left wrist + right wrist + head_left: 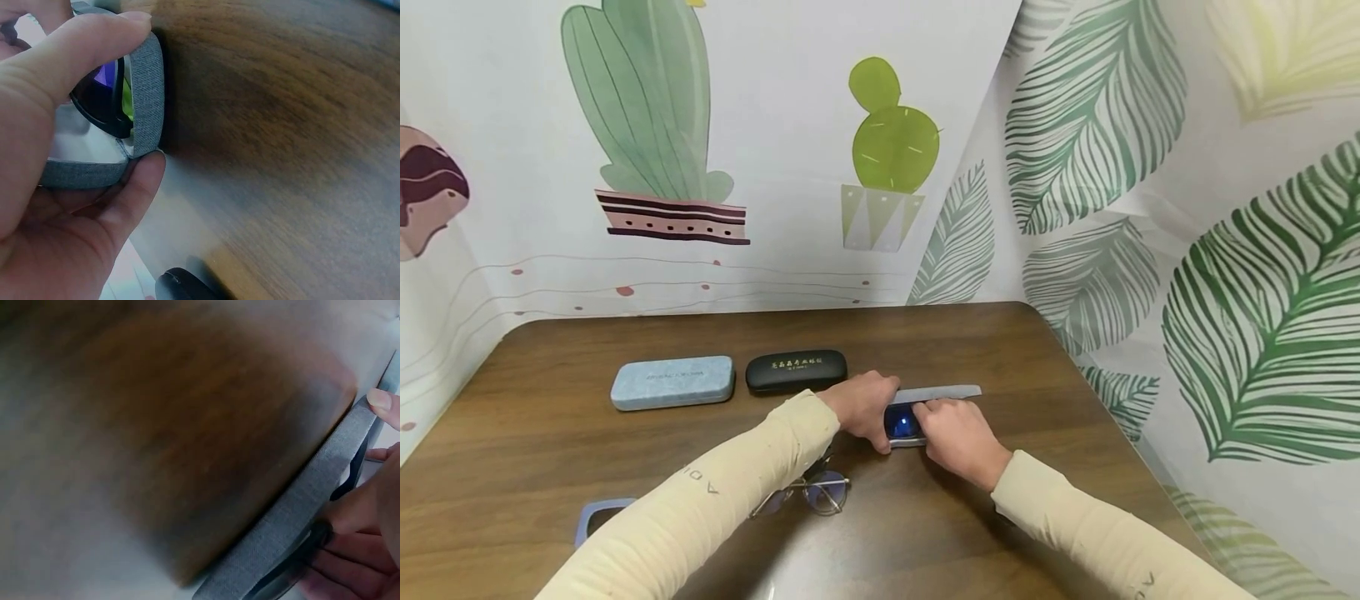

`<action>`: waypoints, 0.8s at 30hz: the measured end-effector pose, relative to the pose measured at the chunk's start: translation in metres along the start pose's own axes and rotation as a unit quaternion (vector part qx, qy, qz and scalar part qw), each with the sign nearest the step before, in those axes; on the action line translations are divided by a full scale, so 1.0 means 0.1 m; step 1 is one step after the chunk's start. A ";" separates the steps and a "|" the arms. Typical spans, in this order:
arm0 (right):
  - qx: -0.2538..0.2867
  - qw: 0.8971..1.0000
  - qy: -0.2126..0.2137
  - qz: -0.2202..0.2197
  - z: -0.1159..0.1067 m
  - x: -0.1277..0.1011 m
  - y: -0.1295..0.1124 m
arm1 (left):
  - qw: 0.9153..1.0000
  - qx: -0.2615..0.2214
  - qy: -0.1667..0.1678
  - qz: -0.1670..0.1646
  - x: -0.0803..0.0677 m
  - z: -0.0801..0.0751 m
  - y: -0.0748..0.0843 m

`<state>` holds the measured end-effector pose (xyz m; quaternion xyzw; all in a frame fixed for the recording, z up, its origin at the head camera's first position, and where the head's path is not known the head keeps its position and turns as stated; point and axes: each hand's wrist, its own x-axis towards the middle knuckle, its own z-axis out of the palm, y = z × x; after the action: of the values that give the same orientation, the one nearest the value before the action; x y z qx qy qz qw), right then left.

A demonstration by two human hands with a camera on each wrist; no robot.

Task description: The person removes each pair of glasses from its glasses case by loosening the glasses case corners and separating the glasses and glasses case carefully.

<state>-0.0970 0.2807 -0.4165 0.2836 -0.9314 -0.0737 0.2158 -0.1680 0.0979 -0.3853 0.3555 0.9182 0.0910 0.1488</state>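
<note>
The fingers (94, 37) of the left hand (861, 404) are curled over the end of an open grey fabric glasses case (147, 94), thumb under the corner and forefinger across the rim, so the hand grips the case end. The right hand (958, 437) lies on the other part of the case, its fingers (382, 400) reaching over the near wall and bent into the cavity; the wrist view is blurred, but they appear to press on dark-framed sunglasses (902, 422) seated inside. In the left wrist view, the tinted lens (100, 94) lies just inside the case wall, directly beneath the left forefinger and touching the lining. The lid (943, 392) stands open behind both hands. Judged step: seating the sunglasses in the case, nearly complete. The next move would call for the right fingers to clear the cavity and the lid to be brought down while the left hand steadies the base. The case rests on the wooden bench (1075, 358), right of centre. Elsewhere on the bench: a black case (796, 371), a pale blue case (672, 382), wire-rimmed spectacles (820, 492) partly under the left sleeve, and a blue-edged item (598, 517) that cannot be identified.
</note>
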 end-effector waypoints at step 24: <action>0.029 0.997 0.045 0.059 -0.15 -0.06 0.00 | 1.000 -0.012 0.007 0.005 -0.01 0.01 -0.02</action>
<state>-0.0853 0.2836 -0.4053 0.2371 -0.9376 -0.0204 0.2534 -0.1684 0.0958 -0.3863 0.3574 0.9164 0.1047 0.1465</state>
